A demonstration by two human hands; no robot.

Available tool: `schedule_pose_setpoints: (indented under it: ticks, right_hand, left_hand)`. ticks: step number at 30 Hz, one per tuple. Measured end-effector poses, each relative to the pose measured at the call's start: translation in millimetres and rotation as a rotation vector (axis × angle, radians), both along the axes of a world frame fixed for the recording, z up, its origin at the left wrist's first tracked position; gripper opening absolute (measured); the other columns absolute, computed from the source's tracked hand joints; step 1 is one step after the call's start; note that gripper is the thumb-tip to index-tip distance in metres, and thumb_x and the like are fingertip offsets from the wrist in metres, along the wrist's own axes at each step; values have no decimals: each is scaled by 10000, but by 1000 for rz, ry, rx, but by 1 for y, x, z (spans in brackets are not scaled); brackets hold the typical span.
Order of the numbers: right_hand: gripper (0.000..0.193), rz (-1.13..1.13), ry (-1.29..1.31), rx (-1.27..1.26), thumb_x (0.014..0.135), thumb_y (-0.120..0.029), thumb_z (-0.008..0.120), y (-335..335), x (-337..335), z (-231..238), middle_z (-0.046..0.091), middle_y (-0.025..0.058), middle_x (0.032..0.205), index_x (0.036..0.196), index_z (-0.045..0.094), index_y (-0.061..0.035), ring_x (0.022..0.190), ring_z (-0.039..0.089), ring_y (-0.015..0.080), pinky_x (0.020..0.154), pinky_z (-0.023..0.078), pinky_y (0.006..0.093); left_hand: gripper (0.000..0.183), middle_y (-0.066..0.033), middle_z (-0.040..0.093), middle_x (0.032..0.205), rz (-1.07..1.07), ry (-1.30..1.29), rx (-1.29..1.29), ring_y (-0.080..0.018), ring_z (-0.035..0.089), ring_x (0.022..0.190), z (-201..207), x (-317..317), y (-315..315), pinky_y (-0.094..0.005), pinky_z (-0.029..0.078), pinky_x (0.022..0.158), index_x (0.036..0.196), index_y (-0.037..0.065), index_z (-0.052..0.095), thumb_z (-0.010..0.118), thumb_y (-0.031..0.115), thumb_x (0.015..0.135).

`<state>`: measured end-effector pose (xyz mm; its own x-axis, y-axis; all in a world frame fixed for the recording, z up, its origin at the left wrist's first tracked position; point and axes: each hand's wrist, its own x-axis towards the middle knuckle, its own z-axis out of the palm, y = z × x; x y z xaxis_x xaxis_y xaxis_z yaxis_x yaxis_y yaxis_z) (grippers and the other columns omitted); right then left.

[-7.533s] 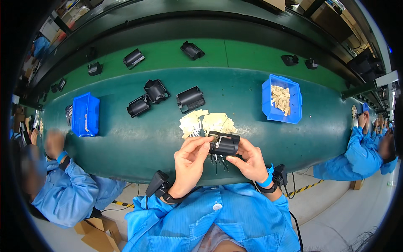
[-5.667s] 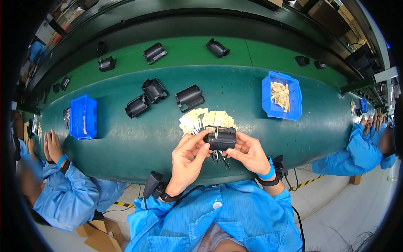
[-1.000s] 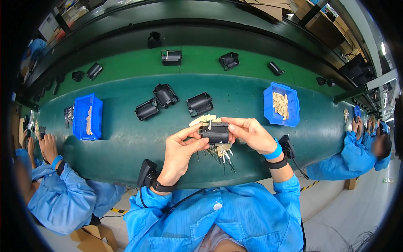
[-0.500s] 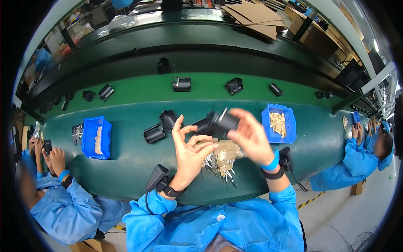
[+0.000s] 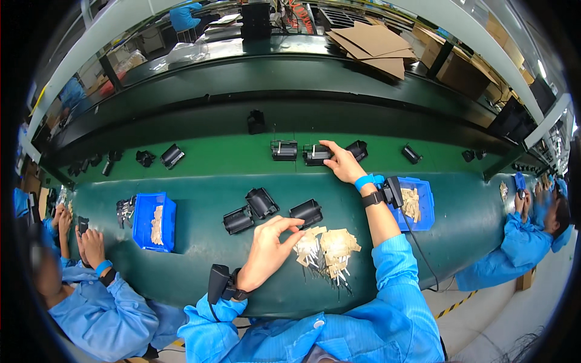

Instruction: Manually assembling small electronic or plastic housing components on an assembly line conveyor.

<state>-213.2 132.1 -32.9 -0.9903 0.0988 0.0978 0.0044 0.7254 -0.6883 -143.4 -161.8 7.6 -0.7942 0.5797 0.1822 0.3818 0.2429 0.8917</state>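
Observation:
On the green strip at the far side of the bench, my right hand (image 5: 344,163) grips the right end of a black plastic housing (image 5: 316,155), which rests among similar ones. My left hand (image 5: 266,249) is low over the near bench, its fingers curled and thumb drawn close at the left edge of a pile of flat tan pieces (image 5: 339,243). Whatever may be between those fingertips is hidden. Thin black and white pin-like parts (image 5: 330,275) stick out from under the pile. Just beyond my left hand lie three black housings, the nearest being one housing (image 5: 307,212).
Blue bins with tan pieces stand to the left (image 5: 171,221) and right (image 5: 428,206), the right one beside my forearm. Another housing (image 5: 284,150) sits left of the gripped one. A dark raised ledge (image 5: 200,109) runs behind. Co-workers sit on both sides.
My right hand has carried the black housing away from above the pile to the far green strip. My left hand has moved nearer and its fingers have drawn together. A third housing now shows beyond the pile.

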Motion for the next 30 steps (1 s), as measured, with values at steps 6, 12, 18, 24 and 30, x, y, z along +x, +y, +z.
schedule_pose_setpoints:
  ticks: [6, 12, 18, 24, 30]
  right_hand:
    - [633, -82, 54, -12, 768, -67, 698, -5, 14, 10, 532, 187, 1181, 1339, 423, -72, 740, 607, 275, 779, 496, 388]
    - [553, -585, 111, 628, 764, -93, 686, 34, 15, 10, 427, 130, 1390, 1285, 515, -160, 1171, 464, 385, 961, 387, 508]
    - [545, -591, -188, 238, 732, -211, 743, 62, 10, 5, 479, 195, 1311, 1247, 565, -199, 1137, 506, 398, 954, 410, 494]
    - [265, -675, 466, 441, 787, 27, 537, -5, 41, 52, 621, 225, 840, 1017, 630, -67, 851, 608, 408, 740, 504, 471]
    - [190, -379, 126, 319, 843, 6, 489, -54, 120, 20, 610, 230, 811, 997, 597, -20, 783, 595, 425, 708, 484, 482]
  left_hand:
    - [229, -92, 658, 814, -44, 14, 44, -208, 638, 736, -9, 3, 12, -300, 495, 682, 985, 27, 689, 723, 68, 763]
    - [213, -110, 652, 871, -32, 174, 56, -251, 621, 807, -13, 3, 15, -329, 492, 727, 958, 12, 688, 724, 57, 753]
    - [227, -100, 620, 930, -13, 261, 46, -269, 578, 875, -21, 7, 23, -350, 482, 739, 946, 21, 685, 732, 45, 725]
    - [258, -98, 585, 934, 46, 421, -12, -279, 547, 885, -31, 8, 21, -357, 473, 748, 934, 23, 674, 735, 6, 684]
    - [257, -106, 576, 945, 56, 485, -67, -295, 541, 896, -34, 10, 27, -372, 472, 767, 915, 17, 663, 723, -13, 667]
